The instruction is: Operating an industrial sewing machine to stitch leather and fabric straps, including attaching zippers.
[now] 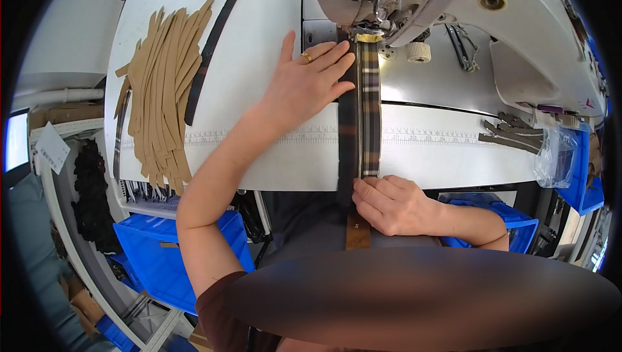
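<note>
My left hand lies flat with its fingers stretched out, the fingertips on a long dark fabric strip just in front of the sewing machine's presser foot. Alongside runs a plaid fabric strip, with a pale line like zipper teeth between the two. Both reach from under the presser foot to the table's near edge. There my right hand is closed on the near end of the plaid strip, fingers bent. Its grip partly hides that end. A brown strap hangs below the edge beside it.
Tan strips lie heaped at the left, beside a dark curved strip. Dark zippers and a clear plastic bag are at the right. Tweezers rest by the machine body. A blue crate stands below left.
</note>
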Demonstrator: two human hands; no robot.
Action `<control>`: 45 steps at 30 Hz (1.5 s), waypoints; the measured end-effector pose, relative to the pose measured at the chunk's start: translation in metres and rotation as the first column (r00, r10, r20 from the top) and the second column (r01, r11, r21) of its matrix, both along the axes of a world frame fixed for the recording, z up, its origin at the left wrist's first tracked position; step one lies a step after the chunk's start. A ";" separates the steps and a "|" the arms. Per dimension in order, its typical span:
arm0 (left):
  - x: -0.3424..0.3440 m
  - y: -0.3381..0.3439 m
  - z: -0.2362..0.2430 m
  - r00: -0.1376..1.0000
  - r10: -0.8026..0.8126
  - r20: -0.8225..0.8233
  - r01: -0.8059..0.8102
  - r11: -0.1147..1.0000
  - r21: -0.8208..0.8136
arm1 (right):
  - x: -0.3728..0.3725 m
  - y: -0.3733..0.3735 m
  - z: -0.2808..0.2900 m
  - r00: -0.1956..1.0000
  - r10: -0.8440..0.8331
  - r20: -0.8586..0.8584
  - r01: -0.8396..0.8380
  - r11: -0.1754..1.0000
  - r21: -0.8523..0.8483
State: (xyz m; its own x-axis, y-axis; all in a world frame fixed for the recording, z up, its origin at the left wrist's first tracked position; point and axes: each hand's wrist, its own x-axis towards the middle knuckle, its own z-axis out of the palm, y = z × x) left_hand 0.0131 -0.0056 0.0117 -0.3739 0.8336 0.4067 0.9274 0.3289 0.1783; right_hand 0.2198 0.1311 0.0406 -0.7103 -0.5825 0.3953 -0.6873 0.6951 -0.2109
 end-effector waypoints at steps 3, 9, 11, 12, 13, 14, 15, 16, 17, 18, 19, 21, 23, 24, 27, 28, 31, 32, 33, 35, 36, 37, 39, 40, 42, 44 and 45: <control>-0.001 0.000 -0.002 1.000 0.005 -0.003 -0.005 1.000 0.013 | -0.005 0.002 -0.001 1.000 -0.015 -0.013 0.015 1.000 0.021; -0.002 -0.001 -0.005 1.000 0.027 0.003 -0.027 0.999 0.026 | -0.016 0.005 -0.004 0.997 -0.052 -0.055 0.051 0.999 -0.006; -0.001 0.000 -0.006 1.000 0.028 0.005 -0.028 0.999 0.042 | -0.018 0.007 -0.003 0.997 -0.064 -0.033 0.064 0.998 -0.012; 0.000 0.001 -0.007 0.999 0.045 -0.014 -0.044 0.998 0.040 | -0.019 0.008 -0.003 0.998 -0.062 -0.010 0.062 0.998 -0.015; 0.001 0.002 -0.007 0.998 0.062 -0.027 -0.060 0.997 0.055 | -0.021 0.008 -0.002 0.997 -0.071 -0.010 0.071 0.997 -0.018; 0.002 0.002 -0.007 0.998 0.062 -0.033 -0.060 0.997 0.038 | -0.022 0.009 -0.003 0.997 -0.076 -0.007 0.076 0.997 -0.015; 0.003 0.002 -0.008 0.996 0.080 -0.032 -0.079 0.996 0.037 | -0.024 0.010 -0.003 0.997 -0.072 -0.008 0.071 0.997 -0.012; 0.003 0.003 -0.008 0.994 0.100 -0.032 -0.099 0.994 0.036 | -0.026 0.011 -0.004 0.997 -0.080 -0.003 0.080 0.997 -0.012; 0.003 0.003 -0.008 0.994 0.101 -0.031 -0.100 0.994 0.036 | -0.029 0.011 -0.005 0.996 -0.082 -0.026 0.082 0.997 -0.016; 0.003 0.003 -0.007 0.994 0.102 -0.047 -0.101 0.994 0.037 | -0.031 0.012 -0.005 0.995 -0.084 -0.048 0.083 0.996 -0.020; 0.003 0.003 -0.007 0.993 0.107 -0.058 -0.104 0.994 0.042 | -0.034 0.012 -0.006 0.995 -0.084 -0.048 0.083 0.996 -0.020; 0.005 0.002 -0.007 0.994 0.098 -0.047 -0.097 0.995 0.021 | -0.037 0.013 -0.007 0.994 -0.088 -0.066 0.086 0.996 -0.029; 0.006 0.002 -0.007 0.995 0.093 -0.032 -0.093 0.996 0.003 | -0.040 0.015 -0.007 0.995 -0.092 -0.038 0.091 0.996 -0.027; 0.007 0.003 -0.007 0.995 0.094 -0.042 -0.094 0.996 0.000 | -0.041 0.016 -0.007 0.996 -0.086 -0.009 0.086 0.996 -0.022; 0.008 0.003 -0.006 0.994 0.104 -0.042 -0.104 0.995 0.011 | -0.046 0.019 -0.007 0.996 -0.087 -0.016 0.087 0.996 -0.005; 0.008 0.003 -0.006 0.993 0.114 -0.037 -0.112 0.993 0.046 | -0.048 0.019 -0.007 0.996 -0.087 -0.016 0.087 0.996 -0.005; 0.007 0.002 -0.006 0.995 0.095 -0.026 -0.094 0.995 0.042 | -0.055 0.020 -0.010 0.990 -0.107 -0.091 0.106 0.994 -0.018; 0.007 0.002 -0.007 0.995 0.096 -0.021 -0.096 0.995 0.018 | -0.057 0.020 -0.011 0.990 -0.108 -0.095 0.107 0.994 -0.012; 0.006 0.002 -0.007 0.994 0.100 -0.043 -0.100 0.995 0.018 | -0.058 0.021 -0.011 0.989 -0.109 -0.100 0.108 0.994 -0.006; 0.007 0.002 -0.007 0.992 0.104 -0.065 -0.103 0.994 0.018 | -0.061 0.023 -0.011 0.989 -0.111 -0.099 0.112 0.994 0.006; 0.008 0.002 -0.006 0.995 0.086 -0.042 -0.085 0.996 0.029 | -0.062 0.025 -0.011 0.989 -0.105 -0.104 0.107 0.994 0.011; 0.008 0.002 -0.006 0.998 0.068 -0.018 -0.067 0.997 0.040 | -0.064 0.026 -0.010 0.989 -0.113 -0.099 0.115 0.993 0.019; 0.010 0.003 -0.006 0.997 0.075 -0.020 -0.074 0.997 0.038 | -0.067 0.028 -0.010 0.989 -0.112 -0.098 0.116 0.993 0.033; 0.011 0.004 -0.006 0.996 0.082 -0.023 -0.081 0.996 0.037 | -0.069 0.028 -0.010 0.987 -0.122 -0.103 0.125 0.992 0.030; 0.011 0.004 -0.005 0.998 0.070 -0.005 -0.070 0.996 0.051 | -0.072 0.029 -0.010 0.986 -0.121 -0.114 0.126 0.991 0.043; 0.011 0.004 -0.005 0.998 0.058 0.011 -0.059 0.996 0.064 | -0.076 0.030 -0.011 0.984 -0.127 -0.123 0.132 0.991 0.035; 0.010 0.003 -0.005 0.998 0.050 0.025 -0.052 0.995 0.080 | -0.077 0.030 -0.012 0.982 -0.134 -0.131 0.138 0.990 0.027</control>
